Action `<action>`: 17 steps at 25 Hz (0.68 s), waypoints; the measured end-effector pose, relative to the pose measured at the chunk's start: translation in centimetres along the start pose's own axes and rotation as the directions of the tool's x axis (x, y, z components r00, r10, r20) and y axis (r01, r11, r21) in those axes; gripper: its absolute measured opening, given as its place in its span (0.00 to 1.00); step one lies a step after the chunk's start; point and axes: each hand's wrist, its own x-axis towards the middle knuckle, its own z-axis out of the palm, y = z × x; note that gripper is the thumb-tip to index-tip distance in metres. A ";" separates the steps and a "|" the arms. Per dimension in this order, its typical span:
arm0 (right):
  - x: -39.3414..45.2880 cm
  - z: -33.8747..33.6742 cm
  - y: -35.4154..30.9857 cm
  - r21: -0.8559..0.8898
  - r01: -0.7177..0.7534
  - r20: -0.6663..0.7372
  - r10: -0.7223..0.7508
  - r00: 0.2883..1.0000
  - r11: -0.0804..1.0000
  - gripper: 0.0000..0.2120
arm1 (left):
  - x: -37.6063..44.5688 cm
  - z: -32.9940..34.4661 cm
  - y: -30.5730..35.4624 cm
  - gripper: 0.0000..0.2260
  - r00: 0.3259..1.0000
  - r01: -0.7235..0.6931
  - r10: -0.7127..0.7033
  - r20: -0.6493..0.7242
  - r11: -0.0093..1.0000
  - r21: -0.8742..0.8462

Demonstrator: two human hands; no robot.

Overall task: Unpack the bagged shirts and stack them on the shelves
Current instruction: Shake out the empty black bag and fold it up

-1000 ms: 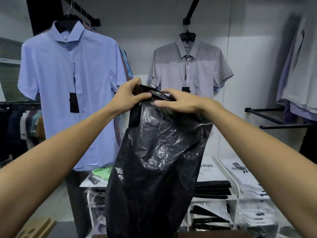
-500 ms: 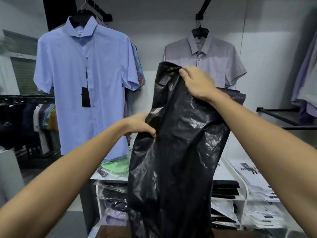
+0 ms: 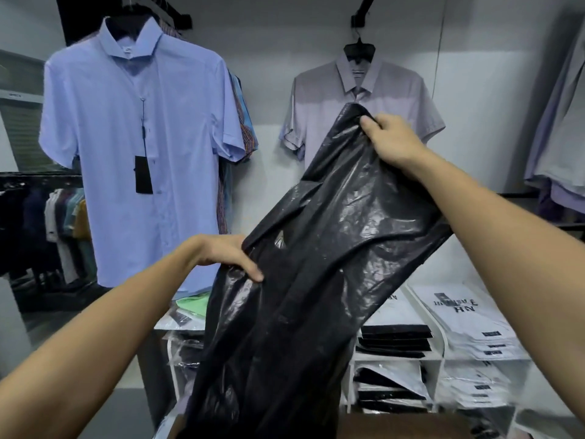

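Observation:
A large black plastic bag (image 3: 316, 280) hangs slantwise in front of me, stretched between both hands. My right hand (image 3: 392, 141) grips its upper end, high and to the right. Lower left, my left hand (image 3: 226, 256) holds the bag's edge with the thumb pressed on the plastic. The bag's lower end drops toward a brown cardboard box (image 3: 395, 426) at the bottom edge. Behind it stands a white shelf unit (image 3: 443, 359) with stacks of folded, bagged shirts (image 3: 395, 340), black ones in the middle and white ones (image 3: 465, 315) on the right. What the bag holds is hidden.
A light blue shirt (image 3: 142, 153) and a pale lilac shirt (image 3: 326, 99) hang on the back wall. More shirts hang at the right edge (image 3: 560, 122). A clothes rack (image 3: 47, 223) stands far left. A green bagged shirt (image 3: 193, 305) lies on the shelf top.
My right hand has drawn the bag's top up and to the right, so the bag now slants. My left hand has slid down to a lower edge of the bag.

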 end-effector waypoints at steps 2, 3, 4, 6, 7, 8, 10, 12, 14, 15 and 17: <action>-0.3 -0.5 2.9 -0.117 -0.037 0.073 0.046 0.996 0.992 0.19 | -0.1 -0.7 -2.1 0.19 0.997 0.076 -0.076 0.007 0.997 -0.022; -0.7 -0.1 4.6 -0.169 -0.075 0.105 0.094 0.990 0.983 0.18 | 0.0 -1.1 -2.9 0.21 0.990 0.124 -0.129 -0.048 0.988 -0.093; -1.3 0.6 6.7 -0.206 -0.126 0.132 0.155 0.979 0.970 0.19 | 0.2 -1.6 -3.5 0.24 0.978 0.166 -0.180 -0.110 0.979 -0.119; -3.6 2.8 10.6 -0.257 -0.247 0.174 0.296 0.939 0.934 0.21 | 0.9 -2.3 -4.5 0.23 0.962 0.200 -0.207 -0.178 0.978 -0.058; -5.1 4.1 12.2 -0.275 -0.302 0.187 0.359 0.914 0.913 0.22 | 1.2 -2.3 -4.8 0.19 0.965 0.207 -0.200 -0.167 0.978 0.024; -6.7 5.5 13.7 -0.291 -0.351 0.192 0.414 0.890 0.890 0.22 | 1.6 -2.0 -5.0 0.16 0.971 0.206 -0.190 -0.142 0.973 0.107; -10.8 8.5 16.5 -0.315 -0.446 0.205 0.518 0.830 0.838 0.21 | 2.7 -0.5 -6.1 0.15 0.974 0.222 -0.199 -0.111 0.939 0.263; -15.7 11.4 18.9 -0.337 -0.532 0.229 0.616 0.754 0.777 0.20 | 4.3 2.0 -8.1 0.12 0.971 0.237 -0.207 -0.118 0.874 0.425; -20.9 13.8 21.1 -0.352 -0.588 0.262 0.680 0.685 0.728 0.19 | 5.8 5.2 -10.7 0.11 0.963 0.268 -0.231 -0.137 0.802 0.534; -23.4 14.9 22.5 -0.362 -0.609 0.281 0.706 0.650 0.705 0.18 | 6.3 7.0 -11.9 0.11 0.957 0.290 -0.246 -0.155 0.779 0.556; -28.3 16.4 25.1 -0.389 -0.657 0.327 0.764 0.556 0.645 0.16 | 6.7 10.8 -14.0 0.12 0.947 0.320 -0.261 -0.186 0.749 0.580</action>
